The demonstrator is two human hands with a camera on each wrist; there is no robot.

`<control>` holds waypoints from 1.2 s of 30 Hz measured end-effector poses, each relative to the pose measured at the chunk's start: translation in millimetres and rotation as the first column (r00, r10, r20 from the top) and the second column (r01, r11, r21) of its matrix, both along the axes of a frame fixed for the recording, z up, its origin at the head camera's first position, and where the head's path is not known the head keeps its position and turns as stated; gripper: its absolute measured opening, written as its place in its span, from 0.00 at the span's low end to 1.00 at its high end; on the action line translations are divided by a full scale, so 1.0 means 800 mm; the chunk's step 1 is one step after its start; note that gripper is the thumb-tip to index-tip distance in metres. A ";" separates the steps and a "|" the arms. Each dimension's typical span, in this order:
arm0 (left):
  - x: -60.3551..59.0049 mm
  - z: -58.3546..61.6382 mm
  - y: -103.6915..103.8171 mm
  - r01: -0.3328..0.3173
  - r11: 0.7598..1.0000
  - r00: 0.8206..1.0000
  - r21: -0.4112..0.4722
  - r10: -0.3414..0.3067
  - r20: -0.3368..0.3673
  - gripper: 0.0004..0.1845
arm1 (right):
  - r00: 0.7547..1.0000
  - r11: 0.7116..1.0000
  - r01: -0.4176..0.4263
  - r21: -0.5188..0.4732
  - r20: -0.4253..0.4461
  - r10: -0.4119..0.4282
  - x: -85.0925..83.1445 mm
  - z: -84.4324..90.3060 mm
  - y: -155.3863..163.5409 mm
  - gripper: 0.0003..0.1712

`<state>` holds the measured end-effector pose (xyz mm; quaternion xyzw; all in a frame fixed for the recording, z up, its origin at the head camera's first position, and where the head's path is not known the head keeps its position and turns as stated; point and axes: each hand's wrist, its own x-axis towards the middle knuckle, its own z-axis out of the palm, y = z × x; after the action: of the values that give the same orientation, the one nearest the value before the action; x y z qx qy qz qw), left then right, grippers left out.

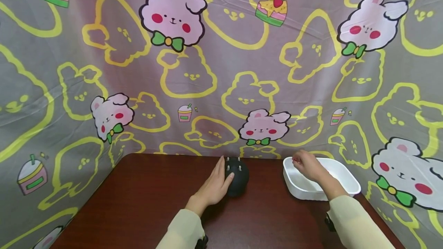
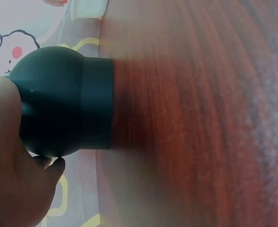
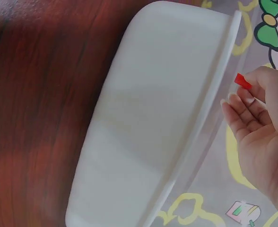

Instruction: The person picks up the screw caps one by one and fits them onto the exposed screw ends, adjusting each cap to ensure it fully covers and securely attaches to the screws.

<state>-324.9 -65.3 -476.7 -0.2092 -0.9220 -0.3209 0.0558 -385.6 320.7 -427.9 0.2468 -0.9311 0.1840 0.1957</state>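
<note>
A black ball-shaped object (image 1: 238,181) with a short cylindrical base stands upright on the table. Several small pale pegs (image 1: 240,168) stick up from its top. My left hand (image 1: 215,187) holds its left side, long fingers extended along it and thumb across the front. In the left wrist view, the thumb and fingertips lie against the round black body. Over the left part of a white plastic tub (image 1: 304,194), my right hand (image 1: 308,166) pinches a small red piece (image 3: 243,81) between thumb and forefinger. Its other fingers are loosely bent, above the tub's rim.
The dark reddish-brown wooden table (image 1: 145,195) carries the black object near its back edge and the tub at the back right. A grey curtain (image 1: 214,64) with printed bunnies and yellow outlines hangs behind and along both sides.
</note>
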 end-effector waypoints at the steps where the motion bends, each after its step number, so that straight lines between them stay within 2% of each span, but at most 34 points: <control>1: 0.000 0.000 0.000 -0.002 1.000 1.000 -0.003 0.002 0.003 0.45 | 1.000 1.000 -0.002 -0.007 -0.004 0.002 0.000 0.001 -0.001 0.03; 11: -0.001 -0.001 0.000 0.009 1.000 1.000 0.015 -0.009 -0.015 0.45 | 1.000 0.999 -0.008 -0.033 -0.026 0.007 0.005 0.017 -0.021 0.02; 21: 0.002 -0.003 -0.001 -0.004 1.000 1.000 0.013 0.004 -0.006 0.45 | 0.994 0.993 -0.086 -0.077 -0.070 0.081 0.015 0.038 -0.057 0.04; 29: 0.006 -0.007 -0.002 -0.001 1.000 1.000 0.017 0.001 -0.013 0.44 | 0.994 0.989 -0.106 -0.105 -0.043 0.103 0.021 0.041 -0.080 0.02; 36: 0.002 -0.004 0.000 0.000 1.000 1.000 0.016 0.001 -0.028 0.45 | 0.991 0.986 -0.116 -0.116 -0.080 0.107 0.021 0.048 -0.090 0.02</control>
<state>-323.7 -65.4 -480.3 -0.2130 -0.9186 -0.3254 0.0704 -368.9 248.4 -389.7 0.2930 -0.8952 0.2413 0.2337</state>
